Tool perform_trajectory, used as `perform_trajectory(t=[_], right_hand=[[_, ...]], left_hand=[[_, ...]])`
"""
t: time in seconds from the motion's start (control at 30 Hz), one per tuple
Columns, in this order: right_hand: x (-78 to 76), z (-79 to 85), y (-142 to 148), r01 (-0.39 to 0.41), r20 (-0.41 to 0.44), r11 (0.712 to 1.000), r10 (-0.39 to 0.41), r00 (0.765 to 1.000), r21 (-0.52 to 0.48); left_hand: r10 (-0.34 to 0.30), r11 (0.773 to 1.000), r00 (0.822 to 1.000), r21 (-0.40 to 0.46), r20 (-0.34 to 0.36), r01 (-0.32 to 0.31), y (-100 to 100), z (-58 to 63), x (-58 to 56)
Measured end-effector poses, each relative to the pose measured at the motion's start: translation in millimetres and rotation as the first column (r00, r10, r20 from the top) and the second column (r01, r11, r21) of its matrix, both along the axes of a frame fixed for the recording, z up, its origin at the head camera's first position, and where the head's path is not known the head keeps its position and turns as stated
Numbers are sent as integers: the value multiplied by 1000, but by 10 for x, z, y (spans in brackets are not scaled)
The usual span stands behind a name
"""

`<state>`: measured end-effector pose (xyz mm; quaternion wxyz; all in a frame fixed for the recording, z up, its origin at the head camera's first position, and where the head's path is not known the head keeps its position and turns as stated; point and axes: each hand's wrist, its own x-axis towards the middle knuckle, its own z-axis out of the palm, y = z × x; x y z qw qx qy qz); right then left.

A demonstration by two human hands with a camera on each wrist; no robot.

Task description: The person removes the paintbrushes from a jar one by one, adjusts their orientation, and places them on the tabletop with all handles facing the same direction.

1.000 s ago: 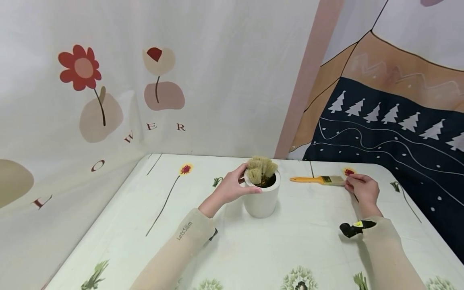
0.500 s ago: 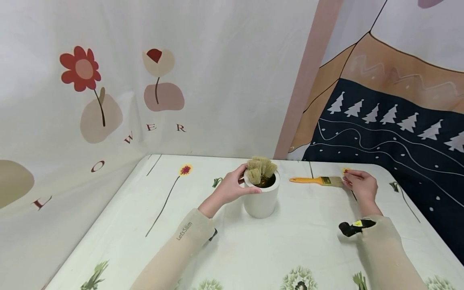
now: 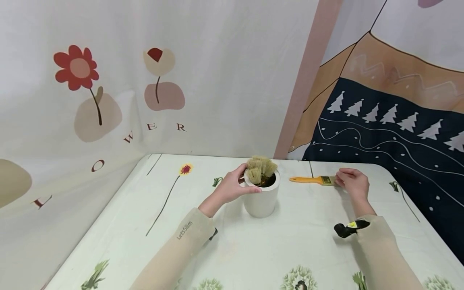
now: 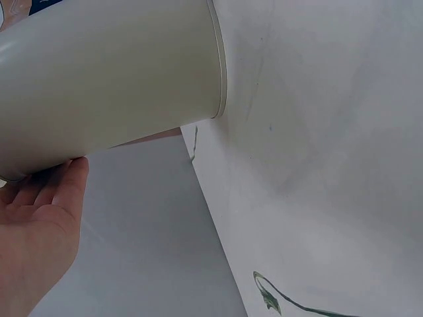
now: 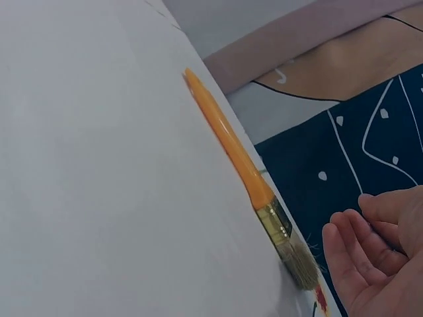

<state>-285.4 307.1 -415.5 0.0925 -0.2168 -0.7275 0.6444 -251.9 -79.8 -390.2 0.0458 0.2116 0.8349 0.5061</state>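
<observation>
A white cylindrical pot (image 3: 260,203) stands upright on the table, with several pale bristle brush heads (image 3: 261,167) sticking up out of it. My left hand (image 3: 232,186) grips the pot near its rim, thumb along the front and fingers around the far left side. In the left wrist view the fingertips (image 4: 78,168) lie against the pot's wall. A flat paintbrush (image 5: 231,145) with an orange handle, metal ferrule and light bristles lies on the table to the right. Beside its bristle end is my right hand (image 3: 353,185), fingers loosely bent, holding nothing.
The table (image 3: 290,241) wears a white cloth printed with flowers and stems. Its back edge meets a white curtain (image 3: 224,80) with flower prints. A dark cloth with white trees (image 3: 384,121) hangs at the right. A black wrist device (image 3: 349,228) sits under the right sleeve.
My right hand has moved left along the table, from beyond the bristle tip to over the bristles. The left hand, the pot and the paintbrush have stayed in place.
</observation>
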Motion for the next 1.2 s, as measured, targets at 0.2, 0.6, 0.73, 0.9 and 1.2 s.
perform_trajectory(t=[0.2,0.6,0.73,0.9,1.2], right_hand=[[1,-29,-87,-38,-11,999,38,999,22],[15,-98,-241,-114,21,980,112,993,165],[13,-127,-293,-137,24,976,135,991,167],[29,-139,-362,-166,26,972,164,986,168],[70,-125,-491,-221,-2,966,223,975,136]], left_hand=[[-5,1000,1000,6,1,5,0,2,5],[2,1000,1000,-4,9,-2,-2,9,12],[-3,1000,1000,5,8,3,-6,8,12],[-3,1000,1000,7,9,3,-8,13,15],[-10,1000,1000,7,2,10,-11,13,19]])
